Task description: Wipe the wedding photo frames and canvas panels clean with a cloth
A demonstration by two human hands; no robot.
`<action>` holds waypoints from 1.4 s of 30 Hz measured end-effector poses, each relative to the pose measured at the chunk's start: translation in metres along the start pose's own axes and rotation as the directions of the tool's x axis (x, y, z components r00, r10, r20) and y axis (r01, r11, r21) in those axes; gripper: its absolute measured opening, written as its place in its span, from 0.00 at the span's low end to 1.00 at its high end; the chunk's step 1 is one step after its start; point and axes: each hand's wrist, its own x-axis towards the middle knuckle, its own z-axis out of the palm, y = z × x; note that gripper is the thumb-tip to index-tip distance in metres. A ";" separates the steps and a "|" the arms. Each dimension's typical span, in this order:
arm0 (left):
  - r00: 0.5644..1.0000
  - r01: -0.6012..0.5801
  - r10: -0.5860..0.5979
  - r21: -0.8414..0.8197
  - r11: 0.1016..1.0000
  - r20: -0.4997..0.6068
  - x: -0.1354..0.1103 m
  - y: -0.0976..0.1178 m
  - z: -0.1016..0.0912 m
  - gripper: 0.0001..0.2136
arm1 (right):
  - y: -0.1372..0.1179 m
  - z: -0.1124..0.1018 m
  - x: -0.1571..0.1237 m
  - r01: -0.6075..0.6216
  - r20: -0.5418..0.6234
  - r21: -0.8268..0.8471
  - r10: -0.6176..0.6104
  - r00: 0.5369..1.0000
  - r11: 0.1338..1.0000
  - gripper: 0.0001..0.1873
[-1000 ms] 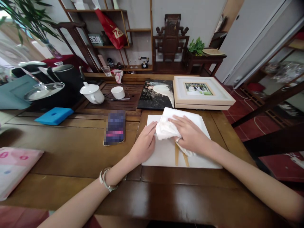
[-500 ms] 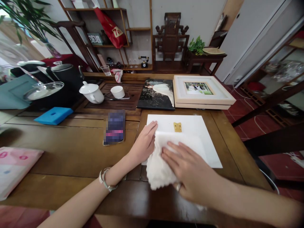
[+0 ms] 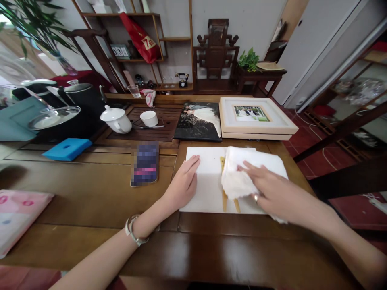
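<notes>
A glossy brown wooden tabletop with visible plank seams. Directly on it, nearest the front, lies a flat white rectangular board. To its left are a dark phone-like rectangle, a bright blue flat block and a pink-and-white soft packet; behind it, a dark glossy photo panel beside a thick pale-wood picture frame.

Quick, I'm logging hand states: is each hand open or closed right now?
Left hand: open, resting at the board's left edge.
Right hand: over the cloth; can't tell if its grip is closed.
</notes>
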 end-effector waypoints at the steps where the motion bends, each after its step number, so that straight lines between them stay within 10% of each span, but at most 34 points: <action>1: 1.000 0.001 -0.001 -0.002 1.000 -0.002 0.000 0.000 0.000 0.22 | -0.008 0.003 -0.014 0.031 -0.014 -0.008 -0.031 0.999 0.999 0.34; 7: 1.000 -0.003 0.003 0.007 1.000 0.003 0.000 0.001 0.001 0.22 | -0.016 0.013 -0.052 0.100 -0.066 0.085 -0.095 0.993 0.991 0.40; 19: 1.000 0.005 -0.005 0.023 1.000 0.010 0.000 0.000 0.000 0.23 | 0.073 0.013 0.048 0.041 -0.228 0.312 0.033 0.973 0.949 0.22; 31: 1.000 0.000 0.000 0.021 1.000 0.003 0.001 0.000 0.001 0.23 | 0.004 -0.014 -0.074 0.013 0.210 0.378 -0.099 0.973 0.926 0.37; 42: 1.000 -0.013 0.013 0.018 1.000 -0.011 0.000 0.001 0.000 0.23 | 0.022 0.010 0.058 -0.004 -0.230 0.290 0.074 0.970 0.957 0.20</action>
